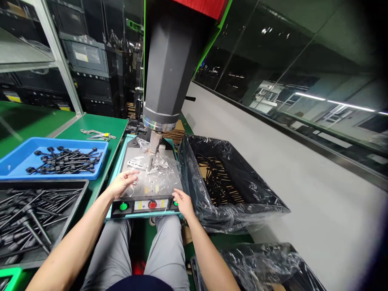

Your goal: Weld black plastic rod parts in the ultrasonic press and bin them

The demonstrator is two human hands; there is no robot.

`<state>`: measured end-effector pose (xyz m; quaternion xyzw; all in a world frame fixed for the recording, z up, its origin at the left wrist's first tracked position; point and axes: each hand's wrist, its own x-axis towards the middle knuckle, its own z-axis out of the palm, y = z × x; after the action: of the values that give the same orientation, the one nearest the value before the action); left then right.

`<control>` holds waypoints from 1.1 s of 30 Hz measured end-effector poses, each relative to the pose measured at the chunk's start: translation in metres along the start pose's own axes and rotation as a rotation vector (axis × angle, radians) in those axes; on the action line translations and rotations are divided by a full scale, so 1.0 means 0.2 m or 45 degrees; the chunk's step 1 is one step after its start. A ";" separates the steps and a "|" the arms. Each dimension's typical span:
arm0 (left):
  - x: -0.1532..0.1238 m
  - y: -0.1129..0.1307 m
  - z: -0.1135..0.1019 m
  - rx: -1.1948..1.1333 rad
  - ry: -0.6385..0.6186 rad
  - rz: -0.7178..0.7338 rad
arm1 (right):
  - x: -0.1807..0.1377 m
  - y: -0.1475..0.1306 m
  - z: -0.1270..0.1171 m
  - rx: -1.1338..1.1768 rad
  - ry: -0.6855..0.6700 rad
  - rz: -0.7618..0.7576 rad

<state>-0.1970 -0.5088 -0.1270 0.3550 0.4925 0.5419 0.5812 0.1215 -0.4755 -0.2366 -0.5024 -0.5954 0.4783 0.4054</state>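
A clear plastic film (165, 163) lies crumpled over the grey metal plate (163, 186) of a press-like machine (166, 64), around its narrow metal tip (155, 141). My left hand (123, 184) is over the plate's left front, its fingers closed on the film's near-left part. Over the plate's front right corner, beside a partly covered green button, my right hand (183, 201) has thumb and fingers together; what they pinch is too small to make out. A small metal fixture (136, 165) sits under the film.
On the left stand a blue tray (100, 171) and a grey tray (81, 186) of black-headed rods. A black bin (257, 198) lined with plastic holds dark rods at right. Pliers (98, 133) lie on the green table. A red button (152, 205) is on the machine's front.
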 end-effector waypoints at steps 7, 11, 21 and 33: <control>-0.04 0.19 0.16 -0.798 -0.088 -0.010 | 0.22 -0.24 0.29 0.731 -0.650 0.216; -0.03 0.26 0.19 -1.189 -0.106 -0.046 | 0.21 -0.29 0.32 1.426 -0.506 -0.045; 0.02 0.20 0.23 -1.016 -0.118 -0.132 | 0.48 -0.58 0.57 0.123 0.197 -0.321; 0.10 0.18 0.17 -0.802 -0.024 -0.081 | 0.83 -0.71 0.54 -0.408 0.314 -0.595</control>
<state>-0.1769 -0.4796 -0.0873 0.1469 0.3057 0.6459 0.6839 -0.0397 -0.3339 -0.1196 -0.4635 -0.7089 0.2076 0.4894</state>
